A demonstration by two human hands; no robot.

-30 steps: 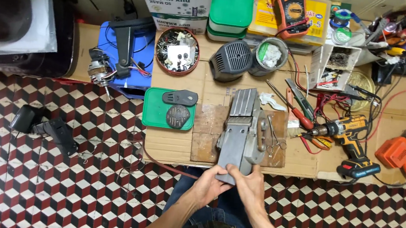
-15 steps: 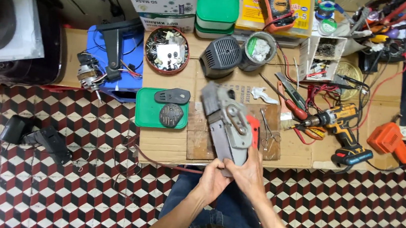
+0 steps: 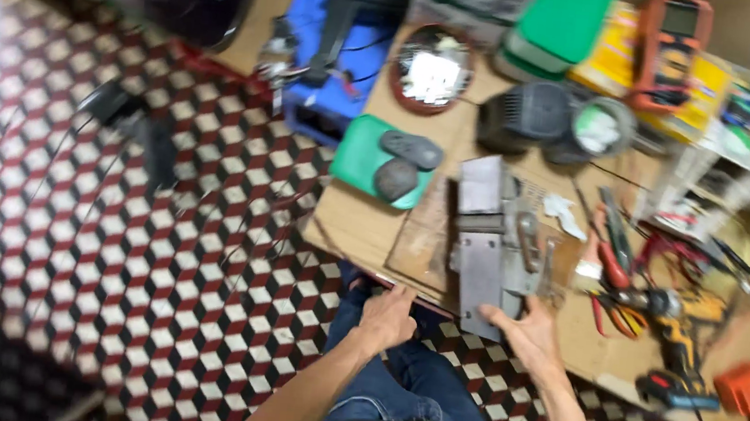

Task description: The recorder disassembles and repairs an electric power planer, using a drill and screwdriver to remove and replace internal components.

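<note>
Seemingly early on, the grey power tool [image 3: 493,251] lies whole on the workbench [image 3: 364,228] at its near edge — the right hand [image 3: 525,331], fingers spread, cups its near end, while the left hand [image 3: 387,316] rests loosely curled on the edge, holding nothing.

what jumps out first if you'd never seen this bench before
The grey power tool lies lengthwise on the wooden workbench, its near end at the bench's near edge, where the right hand touches it; the left hand rests on that edge beside it. Left of it sits a green tray with two dark pads, and a yellow drill lies to the right. The red, white and black checked floor fills the left.
</note>
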